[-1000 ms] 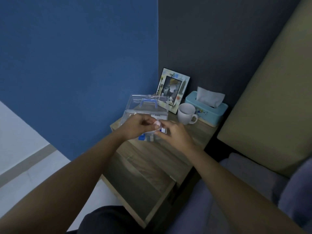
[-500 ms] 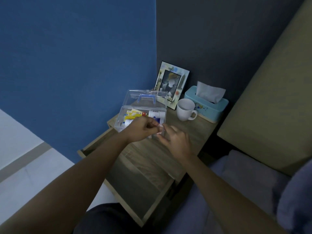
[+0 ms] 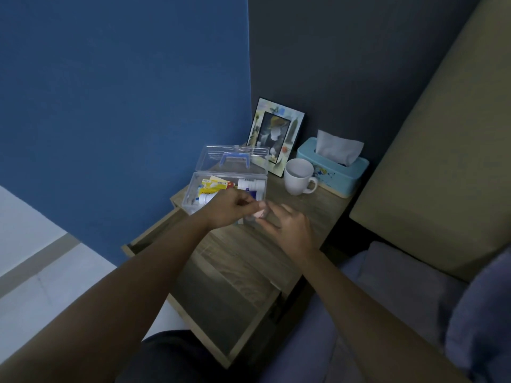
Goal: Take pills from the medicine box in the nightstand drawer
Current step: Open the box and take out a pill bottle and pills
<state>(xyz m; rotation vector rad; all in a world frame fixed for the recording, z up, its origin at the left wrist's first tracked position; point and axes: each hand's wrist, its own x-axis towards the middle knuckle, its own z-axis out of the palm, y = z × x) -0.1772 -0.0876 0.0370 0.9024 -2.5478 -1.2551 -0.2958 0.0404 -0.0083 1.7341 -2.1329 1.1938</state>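
Note:
The clear medicine box (image 3: 193, 193) stands on the nightstand top (image 3: 312, 211), its lid raised and showing a blue handle. Inside lie white bottles (image 3: 250, 185) and yellow packets (image 3: 214, 185). My left hand (image 3: 231, 210) hovers at the box's front right corner, fingertips pinched on something small and pale that I cannot identify. My right hand (image 3: 287, 225) is just right of it, fingers apart and nearly touching the left fingertips. The nightstand drawer (image 3: 221, 308) below is pulled out toward me and looks dark inside.
A white mug (image 3: 298, 176), a light blue tissue box (image 3: 334, 168) and a picture frame (image 3: 275, 136) stand behind the medicine box. The blue wall is to the left. An olive headboard (image 3: 442, 161) and grey bedding (image 3: 401, 286) are on the right.
Both hands have dropped from over the box to its front right corner, uncovering its contents. My right hand's fingers have spread apart. The view has tilted, so more of the drawer shows.

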